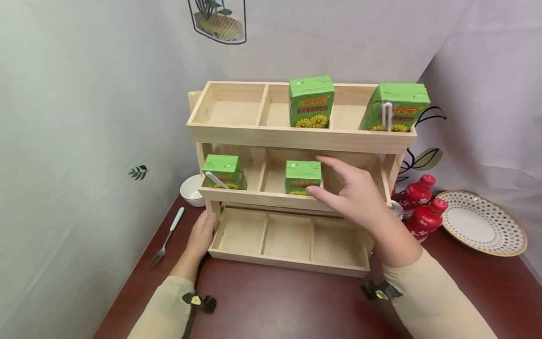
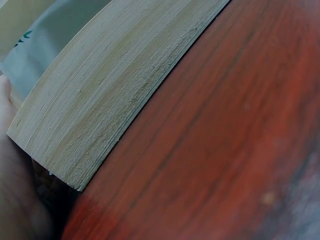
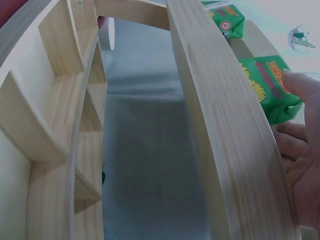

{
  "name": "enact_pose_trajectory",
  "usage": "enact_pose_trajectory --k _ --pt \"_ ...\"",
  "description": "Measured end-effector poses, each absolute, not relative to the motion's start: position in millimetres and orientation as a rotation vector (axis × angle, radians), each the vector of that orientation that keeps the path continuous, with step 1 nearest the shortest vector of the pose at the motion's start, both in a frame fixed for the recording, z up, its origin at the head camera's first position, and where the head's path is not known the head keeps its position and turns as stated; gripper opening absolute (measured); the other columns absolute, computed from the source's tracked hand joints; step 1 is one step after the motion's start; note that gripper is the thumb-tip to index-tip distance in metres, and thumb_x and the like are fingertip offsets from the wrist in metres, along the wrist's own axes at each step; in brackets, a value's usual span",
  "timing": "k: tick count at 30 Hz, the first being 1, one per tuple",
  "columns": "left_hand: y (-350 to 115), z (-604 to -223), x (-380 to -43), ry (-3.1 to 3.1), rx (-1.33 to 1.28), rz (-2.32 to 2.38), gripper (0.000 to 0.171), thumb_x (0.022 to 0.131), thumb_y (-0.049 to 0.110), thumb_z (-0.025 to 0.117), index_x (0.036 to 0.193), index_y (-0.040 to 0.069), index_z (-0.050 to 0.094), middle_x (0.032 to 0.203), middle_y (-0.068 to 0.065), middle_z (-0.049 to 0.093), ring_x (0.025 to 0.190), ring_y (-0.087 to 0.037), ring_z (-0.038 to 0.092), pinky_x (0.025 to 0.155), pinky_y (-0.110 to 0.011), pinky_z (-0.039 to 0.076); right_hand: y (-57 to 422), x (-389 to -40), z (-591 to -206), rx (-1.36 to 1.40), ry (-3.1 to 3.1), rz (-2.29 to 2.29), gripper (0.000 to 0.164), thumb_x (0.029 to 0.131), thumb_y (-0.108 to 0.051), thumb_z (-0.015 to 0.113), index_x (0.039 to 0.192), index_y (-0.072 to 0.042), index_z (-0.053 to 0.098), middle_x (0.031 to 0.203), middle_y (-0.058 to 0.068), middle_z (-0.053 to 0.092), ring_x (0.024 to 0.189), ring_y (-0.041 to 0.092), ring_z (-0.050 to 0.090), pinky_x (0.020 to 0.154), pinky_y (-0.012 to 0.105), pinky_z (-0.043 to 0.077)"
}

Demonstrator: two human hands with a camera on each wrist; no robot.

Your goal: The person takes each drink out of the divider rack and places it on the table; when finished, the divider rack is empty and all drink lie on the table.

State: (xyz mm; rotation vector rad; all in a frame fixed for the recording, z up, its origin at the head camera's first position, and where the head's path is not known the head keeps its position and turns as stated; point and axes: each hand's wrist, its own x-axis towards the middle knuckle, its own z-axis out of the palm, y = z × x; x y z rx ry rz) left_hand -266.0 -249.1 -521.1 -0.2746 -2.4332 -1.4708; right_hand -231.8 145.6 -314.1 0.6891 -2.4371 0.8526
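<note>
My right hand (image 1: pixel 355 193) is at the middle tier of a wooden three-tier shelf rack (image 1: pixel 296 139). It pinches a green drink carton (image 1: pixel 303 177) in the middle compartment, thumb at the front and index finger at the back corner. In the right wrist view the thumb overlaps the face of this carton (image 3: pixel 270 92). Low on the rack's left side, my left hand (image 1: pixel 202 233) holds the upright; its fingers are partly hidden. A board of the rack (image 2: pixel 105 85) fills much of the left wrist view, with the left hand (image 2: pixel 20 185) at its end.
Similar cartons stand in the top tier's middle (image 1: pixel 312 101) and right (image 1: pixel 398 106), and at middle left (image 1: pixel 226 172). A white bowl (image 1: pixel 194 190) and fork (image 1: pixel 168 235) lie left. Red bottles (image 1: pixel 427 219) and a patterned plate (image 1: pixel 482 223) are right. Fabric walls (image 1: pixel 76 141) surround the table.
</note>
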Motion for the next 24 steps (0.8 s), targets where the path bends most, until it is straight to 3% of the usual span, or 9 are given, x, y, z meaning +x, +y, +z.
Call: enact_pose_trajectory --k 5,8,16,19,24 --pt "-249.5 -523.2 -264.4 -2.421 -0.267 -1.492 0.046 0.106 0.032 0.035 0.141 0.004 0.046 0.139 -0.018 0.047 0.126 -0.031 0.044 0.104 -0.050 0.032 133.6 -238.3 -311.4 0.689 -2.500 0.952 0.065 0.076 -0.056 0.075 0.129 -0.023 0.058 0.095 -0.004 0.067 0.040 0.007 0.047 0.045 0.030 0.044" --pt "-249.4 -522.6 -263.5 -2.425 -0.272 -1.483 0.046 0.106 0.031 0.035 0.141 0.003 0.045 0.139 -0.019 0.047 0.126 -0.032 0.044 0.104 -0.051 0.032 129.0 -241.7 -311.2 0.697 -2.504 1.045 0.059 0.074 -0.051 0.079 0.123 -0.023 0.059 0.099 -0.007 0.067 0.051 0.011 0.055 0.046 0.030 0.046" --pt "-240.3 -496.7 -250.5 -2.430 -0.271 -1.527 0.043 0.105 0.021 0.037 0.140 -0.003 0.045 0.138 -0.026 0.046 0.125 -0.037 0.043 0.104 -0.052 0.031 126.6 -243.9 -315.3 0.763 -2.407 1.184 0.051 0.072 -0.033 0.086 0.115 -0.018 0.063 0.101 -0.005 0.069 0.087 0.013 0.066 0.062 0.033 0.054" --pt "-238.1 -490.6 -247.6 -2.423 -0.291 -1.508 0.042 0.105 0.020 0.037 0.138 -0.005 0.046 0.137 -0.027 0.046 0.125 -0.037 0.043 0.103 -0.052 0.032 127.0 -244.4 -315.8 0.785 -2.379 1.220 0.049 0.073 -0.029 0.086 0.114 -0.017 0.063 0.101 -0.005 0.069 0.093 0.013 0.066 0.075 0.037 0.055" --pt "-238.5 -491.2 -248.6 -2.426 -0.311 -1.473 0.042 0.105 0.018 0.035 0.137 -0.006 0.046 0.136 -0.028 0.047 0.123 -0.037 0.045 0.101 -0.050 0.034 127.4 -243.7 -315.2 0.816 -2.361 1.254 0.048 0.074 -0.024 0.086 0.115 -0.016 0.062 0.102 -0.004 0.068 0.096 0.013 0.065 0.083 0.036 0.052"
